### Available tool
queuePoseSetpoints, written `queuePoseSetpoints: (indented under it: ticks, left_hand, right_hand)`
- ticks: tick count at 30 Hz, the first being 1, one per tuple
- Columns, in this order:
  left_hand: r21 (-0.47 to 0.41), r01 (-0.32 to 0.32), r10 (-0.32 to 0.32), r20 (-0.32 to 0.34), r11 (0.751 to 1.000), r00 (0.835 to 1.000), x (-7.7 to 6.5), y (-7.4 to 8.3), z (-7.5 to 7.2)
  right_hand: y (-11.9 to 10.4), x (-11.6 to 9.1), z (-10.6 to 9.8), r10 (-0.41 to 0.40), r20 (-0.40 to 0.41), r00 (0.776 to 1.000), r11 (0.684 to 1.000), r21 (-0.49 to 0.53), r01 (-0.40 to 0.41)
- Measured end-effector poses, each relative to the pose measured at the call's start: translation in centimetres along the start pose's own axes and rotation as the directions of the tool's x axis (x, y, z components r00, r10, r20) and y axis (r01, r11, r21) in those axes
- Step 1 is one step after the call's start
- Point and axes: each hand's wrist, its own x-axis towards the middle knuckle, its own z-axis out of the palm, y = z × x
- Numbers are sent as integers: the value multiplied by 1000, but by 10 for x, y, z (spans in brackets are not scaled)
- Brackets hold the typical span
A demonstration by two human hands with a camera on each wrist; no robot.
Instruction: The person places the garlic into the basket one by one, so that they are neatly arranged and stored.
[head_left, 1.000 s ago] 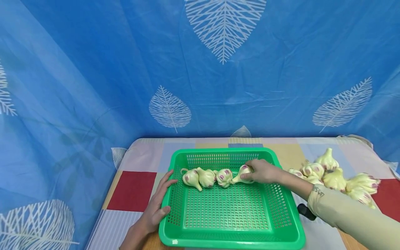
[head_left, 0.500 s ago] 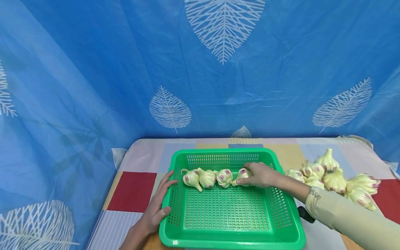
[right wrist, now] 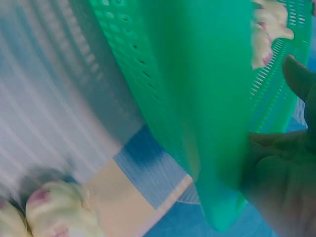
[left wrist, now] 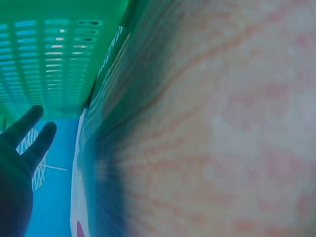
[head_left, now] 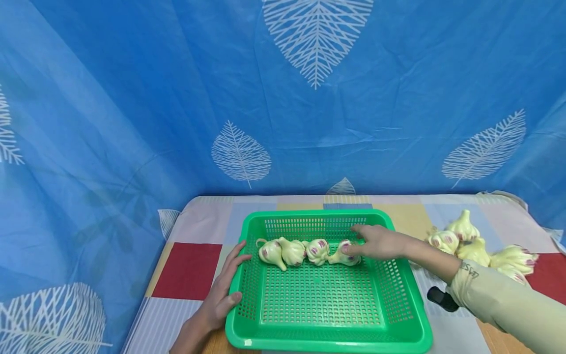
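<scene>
A green perforated basket (head_left: 325, 339) sits on the worktop (head_left: 501, 337), over a patchwork cloth (head_left: 190, 270), and four garlic bulbs lie inside it in a row across its far half. The first garlic bulb (head_left: 270, 252), nearest the basket's left wall, points its neck toward the basket's near side; the second garlic bulb (head_left: 293, 252) lies just beside it, the third garlic bulb (head_left: 318, 252) comes next, and the fourth garlic bulb (head_left: 343, 256), nearest the basket's right wall, has its neck turned toward the third. The right hand (head_left: 381, 242) reaches in over the basket's right wall, thumb and fingers spread around the fourth bulb without gripping it; whether the thumb touches that bulb is hard to tell, since the basket's rim fills much of the right wrist view. The left hand (head_left: 219, 293) rests against the basket's left rim, its fingers straight and apart. To the right of the basket lies a loose heap of more garlic (head_left: 473, 251), partly hidden by the pale sleeve (head_left: 508, 300). Behind the basket hangs a blue curtain (head_left: 389, 162) printed with white leaves.
</scene>
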Motion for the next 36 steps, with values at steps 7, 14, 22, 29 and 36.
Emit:
queuePoseSetpoints:
  ticks: [7,14,22,29,36]
  left_hand:
    - [-4,-8,8,8,1000,1000,0,0,0]
    - [18,-5,5,-1,1000,1000,0,0,-2]
    - [39,5,-5,1,999,1000,1,1,-3]
    - [29,22,-23,8,999,1000,1,1,-3]
    - [29,29,-30,3,999,1000,1,3,-3]
  right_hand:
    - [-5,-19,-13,-60,-13,998,998,7,60]
    - [-8,-44,-26,-251,-85,964,967,-59,246]
    - [4,-79,-26,-368,-225,902,895,-348,278]
    - [28,-100,-26,-349,-346,871,910,-349,226]
    - [65,-123,-23,-226,-401,888,949,-298,107]
